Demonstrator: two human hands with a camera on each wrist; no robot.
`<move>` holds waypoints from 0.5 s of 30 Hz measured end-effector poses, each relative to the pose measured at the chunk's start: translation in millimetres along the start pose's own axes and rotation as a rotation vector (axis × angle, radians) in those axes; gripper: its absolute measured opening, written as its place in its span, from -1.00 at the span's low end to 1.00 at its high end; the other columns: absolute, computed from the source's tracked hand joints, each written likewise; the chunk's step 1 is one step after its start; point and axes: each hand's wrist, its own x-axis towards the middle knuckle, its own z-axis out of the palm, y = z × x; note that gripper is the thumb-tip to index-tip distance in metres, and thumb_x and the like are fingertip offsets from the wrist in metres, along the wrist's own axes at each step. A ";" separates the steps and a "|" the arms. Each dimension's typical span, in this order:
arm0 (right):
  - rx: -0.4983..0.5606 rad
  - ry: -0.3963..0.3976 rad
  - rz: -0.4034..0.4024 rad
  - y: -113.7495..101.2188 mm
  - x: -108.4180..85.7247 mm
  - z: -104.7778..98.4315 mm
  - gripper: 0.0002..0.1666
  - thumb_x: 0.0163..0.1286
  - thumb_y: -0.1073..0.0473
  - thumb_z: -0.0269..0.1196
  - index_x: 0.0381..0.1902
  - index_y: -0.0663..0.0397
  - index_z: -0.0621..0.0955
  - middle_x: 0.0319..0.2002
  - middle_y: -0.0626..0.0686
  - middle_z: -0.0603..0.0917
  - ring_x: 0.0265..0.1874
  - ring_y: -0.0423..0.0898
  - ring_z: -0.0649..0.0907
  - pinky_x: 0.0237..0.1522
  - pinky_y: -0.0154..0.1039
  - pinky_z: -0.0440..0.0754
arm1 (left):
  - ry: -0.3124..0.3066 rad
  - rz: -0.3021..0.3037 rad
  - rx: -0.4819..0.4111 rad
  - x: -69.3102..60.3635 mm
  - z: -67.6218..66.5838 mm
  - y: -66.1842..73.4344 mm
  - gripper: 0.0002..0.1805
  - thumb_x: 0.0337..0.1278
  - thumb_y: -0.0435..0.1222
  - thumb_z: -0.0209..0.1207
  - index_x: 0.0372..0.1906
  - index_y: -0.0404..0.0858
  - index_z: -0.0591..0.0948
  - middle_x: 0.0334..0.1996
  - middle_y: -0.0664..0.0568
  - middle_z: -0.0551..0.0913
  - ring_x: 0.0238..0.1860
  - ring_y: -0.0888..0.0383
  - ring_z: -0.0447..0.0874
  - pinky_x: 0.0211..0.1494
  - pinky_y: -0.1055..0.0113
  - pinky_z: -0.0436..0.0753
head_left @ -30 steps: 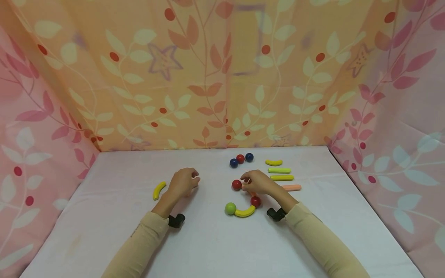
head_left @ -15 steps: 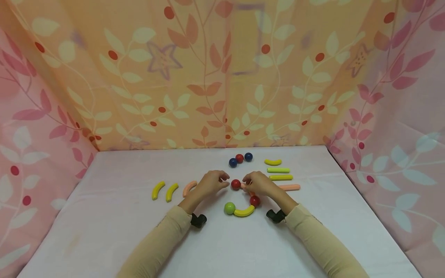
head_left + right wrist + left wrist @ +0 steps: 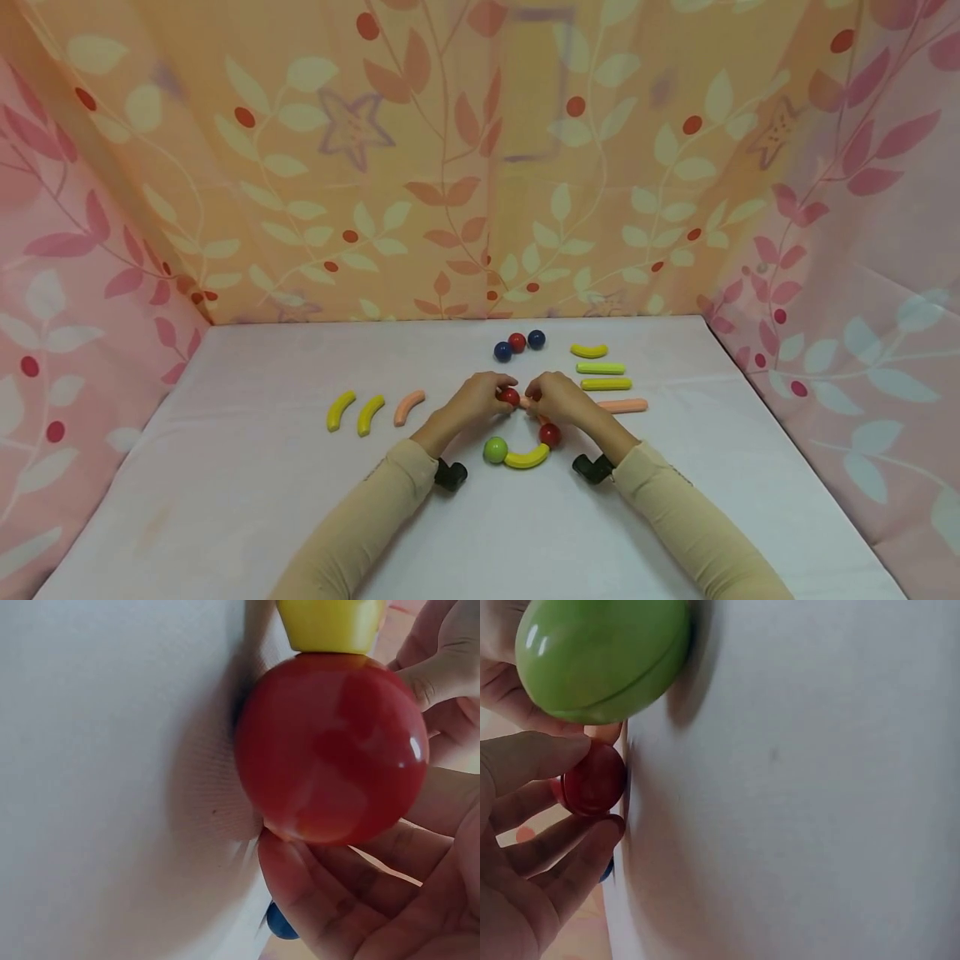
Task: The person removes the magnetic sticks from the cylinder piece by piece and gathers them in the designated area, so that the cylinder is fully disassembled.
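My left hand (image 3: 476,400) holds a red ball (image 3: 595,780), thumb on one side and fingers curled round the other. Close beside it, my right hand (image 3: 558,398) pinches a peach-coloured stick (image 3: 525,402) that runs from this ball toward a second red ball (image 3: 550,435); the fingers hide most of the stick. From the second red ball a curved yellow stick (image 3: 527,457) leads to a green ball (image 3: 496,450), so the pieces form an open ring on the table. In the right wrist view, the nearer red ball (image 3: 332,748) covers my right fingertips.
Two curved yellow sticks (image 3: 341,411) and a curved peach stick (image 3: 409,407) lie left on the white table (image 3: 187,483). Two blue balls (image 3: 503,351) flank a red ball (image 3: 517,342) at the back. Straight sticks (image 3: 606,384) and a curved yellow one (image 3: 589,351) lie right.
My left hand has moved right, from beside the loose curved sticks to the red ball, and now grips it. My right hand has stayed nearly in place.
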 end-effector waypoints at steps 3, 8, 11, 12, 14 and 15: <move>-0.013 0.003 -0.002 0.8 1.6 1.1 -0.72 0.32 0.13 0.31 -0.11 0.20 0.72 -0.34 0.04 0.71 -0.37 -0.10 0.57 -0.17 -0.20 0.63 | 0.007 0.007 0.013 1.9 1.8 0.0 -0.56 0.09 -0.35 0.34 0.14 -0.21 0.63 -0.08 -0.06 0.69 -0.13 0.12 0.58 0.03 0.24 0.60; -0.005 -0.001 0.008 0.5 2.7 1.6 -0.76 0.29 0.19 0.33 -0.12 0.19 0.72 -0.32 0.05 0.72 -0.36 -0.09 0.57 -0.15 -0.19 0.64 | 0.022 0.008 0.033 2.8 2.0 0.4 -0.59 0.09 -0.33 0.35 0.09 -0.23 0.65 -0.12 -0.05 0.69 -0.16 0.15 0.56 -0.01 0.28 0.59; 0.011 -0.007 0.014 0.4 3.1 2.1 -0.77 0.29 0.20 0.33 -0.13 0.18 0.72 -0.36 0.04 0.70 -0.40 -0.10 0.57 -0.27 -0.27 0.63 | 0.040 -0.003 0.019 1.2 1.2 1.8 -0.59 0.09 -0.30 0.35 0.09 -0.26 0.65 -0.14 -0.05 0.69 -0.18 0.14 0.54 -0.04 0.28 0.59; 0.018 -0.008 0.015 0.3 3.2 2.3 -0.78 0.30 0.20 0.32 -0.13 0.18 0.72 -0.38 0.03 0.69 -0.41 -0.10 0.56 -0.31 -0.29 0.61 | 0.049 -0.009 0.013 0.4 1.0 2.3 -0.59 0.09 -0.29 0.36 0.09 -0.27 0.65 -0.14 -0.05 0.69 -0.18 0.14 0.54 -0.05 0.28 0.59; 0.024 -0.005 0.008 -0.3 2.9 2.3 -0.79 0.31 0.20 0.31 -0.15 0.18 0.72 -0.43 0.02 0.67 -0.44 -0.11 0.56 -0.39 -0.33 0.57 | 0.071 -0.019 -0.009 -0.9 0.8 3.2 -0.58 0.10 -0.27 0.36 0.08 -0.29 0.65 -0.15 -0.07 0.71 -0.19 0.13 0.55 -0.05 0.27 0.61; 0.022 0.000 0.002 -0.8 3.0 2.3 -0.80 0.31 0.18 0.31 -0.16 0.17 0.72 -0.45 0.01 0.66 -0.46 -0.11 0.56 -0.40 -0.34 0.55 | 0.083 -0.027 -0.022 -1.4 0.6 3.6 -0.58 0.10 -0.26 0.36 0.08 -0.30 0.65 -0.15 -0.07 0.71 -0.20 0.12 0.56 -0.05 0.26 0.62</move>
